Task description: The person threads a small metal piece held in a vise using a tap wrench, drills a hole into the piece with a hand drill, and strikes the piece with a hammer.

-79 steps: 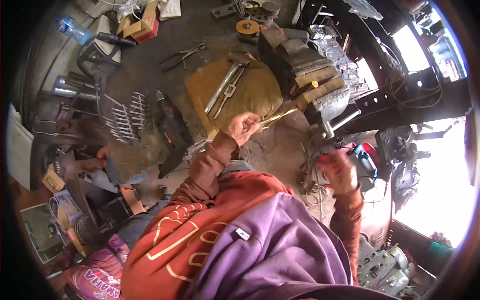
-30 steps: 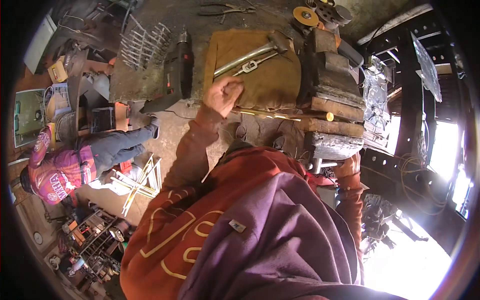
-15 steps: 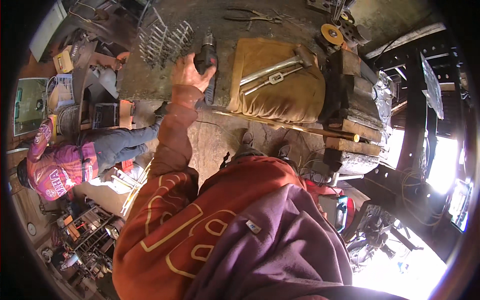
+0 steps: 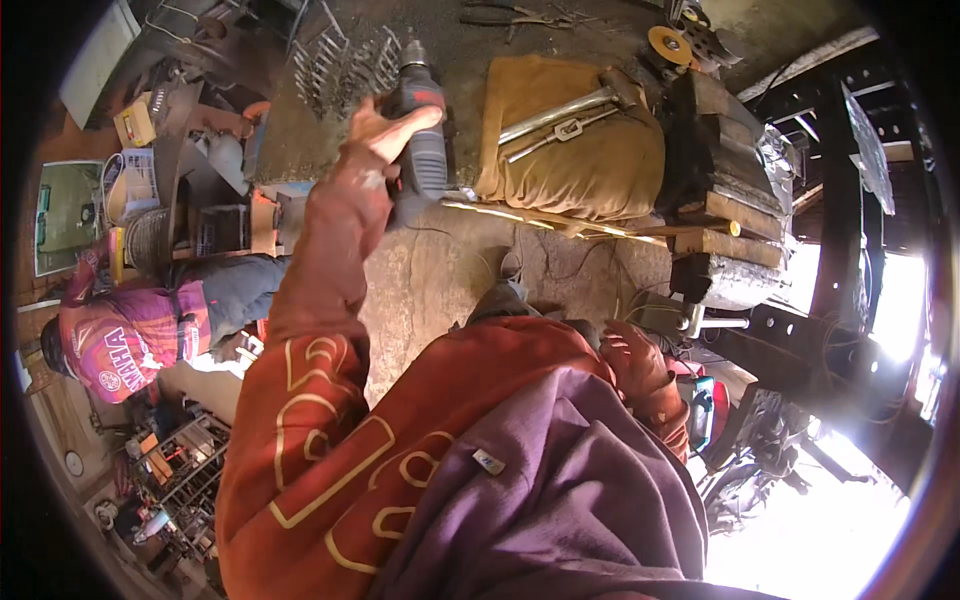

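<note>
Left hand (image 4: pixel 378 132): its grip was closed around the drill (image 4: pixel 427 160), thumb across the top.
Drill: it was at the near edge of the table (image 4: pixel 468 80), chuck (image 4: pixel 413 54) pointing away, beside the metal rods (image 4: pixel 340 70).
Right hand (image 4: pixel 632 357): it was near the sweater (image 4: pixel 500 352), its grip loosely spread around nothing.
Cushion (image 4: pixel 590 182): it lay under the hammer (image 4: pixel 560 114) and wrench (image 4: pixel 566 130).

This seems to us a workshop: around the worn table (image 4: pixel 468 85) we see a power drill (image 4: pixel 425 150), a hammer (image 4: pixel 565 112), a heavy vise (image 4: pixel 725 282) and a rack (image 4: pixel 190 462) crowded with parts.
</note>
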`<act>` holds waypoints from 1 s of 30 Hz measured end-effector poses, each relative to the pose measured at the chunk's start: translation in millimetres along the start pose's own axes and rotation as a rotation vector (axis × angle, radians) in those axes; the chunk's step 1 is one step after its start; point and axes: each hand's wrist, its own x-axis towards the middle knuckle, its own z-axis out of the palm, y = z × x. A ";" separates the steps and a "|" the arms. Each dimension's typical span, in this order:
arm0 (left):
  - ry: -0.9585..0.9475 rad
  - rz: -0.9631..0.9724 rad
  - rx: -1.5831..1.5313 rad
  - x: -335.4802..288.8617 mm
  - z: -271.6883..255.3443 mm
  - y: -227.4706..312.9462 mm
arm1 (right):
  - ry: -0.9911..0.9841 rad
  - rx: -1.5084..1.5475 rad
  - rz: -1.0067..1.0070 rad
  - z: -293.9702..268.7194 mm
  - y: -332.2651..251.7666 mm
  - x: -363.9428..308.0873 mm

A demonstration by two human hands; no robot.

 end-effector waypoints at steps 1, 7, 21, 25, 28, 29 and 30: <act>-0.050 0.049 -0.255 -14.1 -1.0 -7.0 | -0.001 -0.003 -0.016 -1.6 -11.0 2.9; -0.441 0.209 -0.931 -128.0 38.1 52.3 | 0.081 0.106 -0.278 1.9 -91.3 8.2; -0.696 0.664 -1.007 -315.6 156.1 138.4 | 1.578 0.040 -0.477 -53.6 -106.5 -113.0; -0.198 2.017 -0.515 -243.5 157.0 251.2 | 1.645 0.019 -0.427 -91.5 -129.8 -145.3; 0.040 2.610 -1.172 -292.2 188.2 304.4 | 1.605 -0.025 -0.327 -106.7 -150.0 -188.8; -0.591 2.566 -0.799 -282.8 172.8 307.7 | 1.583 -0.054 -0.313 -112.6 -153.4 -192.8; -0.769 2.587 -0.699 -276.0 173.8 309.6 | 1.568 -0.086 -0.292 -118.0 -157.3 -194.1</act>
